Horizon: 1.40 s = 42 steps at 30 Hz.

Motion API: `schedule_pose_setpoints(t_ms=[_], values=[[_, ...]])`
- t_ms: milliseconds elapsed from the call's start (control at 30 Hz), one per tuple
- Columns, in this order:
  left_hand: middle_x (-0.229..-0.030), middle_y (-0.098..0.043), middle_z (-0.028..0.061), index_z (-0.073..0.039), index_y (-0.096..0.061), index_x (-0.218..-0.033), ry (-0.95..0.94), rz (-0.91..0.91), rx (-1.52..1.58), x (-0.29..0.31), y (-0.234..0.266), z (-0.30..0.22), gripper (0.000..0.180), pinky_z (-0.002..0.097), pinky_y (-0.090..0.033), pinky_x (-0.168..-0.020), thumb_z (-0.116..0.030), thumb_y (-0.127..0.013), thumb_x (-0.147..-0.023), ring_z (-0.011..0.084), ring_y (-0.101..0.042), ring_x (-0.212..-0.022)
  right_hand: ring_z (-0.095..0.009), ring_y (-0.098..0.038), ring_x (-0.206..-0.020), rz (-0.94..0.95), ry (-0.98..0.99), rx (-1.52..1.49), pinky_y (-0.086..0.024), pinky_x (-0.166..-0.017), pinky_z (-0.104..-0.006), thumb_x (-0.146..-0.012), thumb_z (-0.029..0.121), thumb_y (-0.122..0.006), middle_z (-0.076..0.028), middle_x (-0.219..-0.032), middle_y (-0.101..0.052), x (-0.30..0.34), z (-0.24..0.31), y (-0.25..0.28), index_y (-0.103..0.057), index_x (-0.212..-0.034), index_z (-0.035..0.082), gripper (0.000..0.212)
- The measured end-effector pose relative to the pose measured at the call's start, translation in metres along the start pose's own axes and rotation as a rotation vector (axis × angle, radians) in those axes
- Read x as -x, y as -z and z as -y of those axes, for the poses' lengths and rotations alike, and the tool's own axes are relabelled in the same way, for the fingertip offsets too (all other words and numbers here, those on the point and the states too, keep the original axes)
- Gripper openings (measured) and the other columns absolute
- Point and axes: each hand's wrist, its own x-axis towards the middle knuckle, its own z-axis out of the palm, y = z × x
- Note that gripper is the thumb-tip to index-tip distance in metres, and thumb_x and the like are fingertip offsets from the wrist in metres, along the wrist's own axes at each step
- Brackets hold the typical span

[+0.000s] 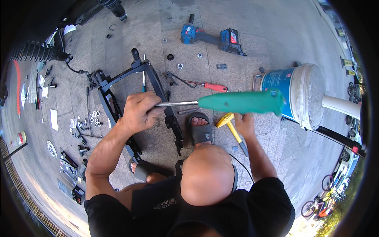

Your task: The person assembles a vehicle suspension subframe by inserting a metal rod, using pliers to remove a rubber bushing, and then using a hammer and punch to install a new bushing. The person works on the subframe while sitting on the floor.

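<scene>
My left hand point(142, 112) is closed around the metal shaft of a green-handled screwdriver point(237, 102), raised above the ground. Its tip is hidden in or behind that hand. The large, slightly blurred handle points to the right. Just below it is my right hand point(245, 125); its fingers are hidden by the handle, so its grip cannot be made out. Beneath my left hand stands a black metal forked frame point(158, 83), between my feet and the vehicle part. A hammer point(233, 130) with a yellow head lies under my right hand.
A blue cordless impact wrench point(211, 37) lies at the far side. At right is a blue and white bucket point(296, 93). A red-handled tool point(215, 87) and several nuts lie ahead. Washers point(94, 116) and small parts spread to the left, below a coil shock absorber point(37, 52).
</scene>
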Motion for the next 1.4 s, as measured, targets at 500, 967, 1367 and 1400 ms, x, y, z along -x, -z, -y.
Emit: schedule_pose_setpoints(t_ms=[500, 967, 1367, 1400], values=[[-0.063, -0.056, 0.0159, -0.002, -0.055, -0.082, 0.231, -0.055, -0.085, 0.005, -0.013, 0.030, 0.012, 0.0383, -0.044, -0.048, -0.004, -0.067, -0.080, 0.0337, -0.057, -0.052, -0.022, -0.059, -0.056, 0.012, -0.250, -0.026, -0.046, -0.053, -0.0352, -0.095, 0.019, -0.050, -0.009, -0.064, -0.058, 0.060, -0.033, 0.021, -0.056, -0.095, 0.000, 0.020], [-0.066, -0.059, 0.0176, -0.003, -0.053, -0.080, 0.222, -0.014, -0.241, 0.016, 0.006, 0.022, 0.017, 0.0422, -0.046, -0.051, -0.007, -0.068, -0.076, 0.0382, -0.060, -0.058, -0.004, -0.042, -0.046, -0.417, 0.237, -0.476, -0.034, -0.039, -0.0188, -0.102, 0.032, -0.043, 0.002, -0.065, -0.047, 0.013, 0.194, 0.124, -0.053, -0.113, 0.001, 0.035], [-0.070, -0.058, 0.0178, -0.003, -0.052, -0.083, 0.233, -0.003, -0.258, 0.025, 0.012, 0.029, 0.017, 0.0434, -0.047, -0.052, -0.005, -0.066, -0.074, 0.0386, -0.060, -0.060, -0.002, -0.040, -0.046, -0.339, 0.244, -0.284, -0.033, -0.038, -0.0173, -0.103, 0.031, -0.038, 0.002, -0.067, -0.047, 0.017, 0.200, 0.122, -0.048, -0.122, 0.002, 0.036], [-0.070, -0.058, 0.0177, -0.003, -0.053, -0.083, 0.238, -0.006, -0.253, 0.024, 0.010, 0.030, 0.016, 0.0434, -0.047, -0.052, -0.005, -0.066, -0.075, 0.0387, -0.060, -0.060, -0.003, -0.039, -0.045, -0.403, 0.264, -0.324, -0.033, -0.039, -0.0170, -0.104, 0.033, -0.038, 0.002, -0.068, -0.047, 0.017, 0.203, 0.122, -0.047, -0.125, 0.002, 0.039]])
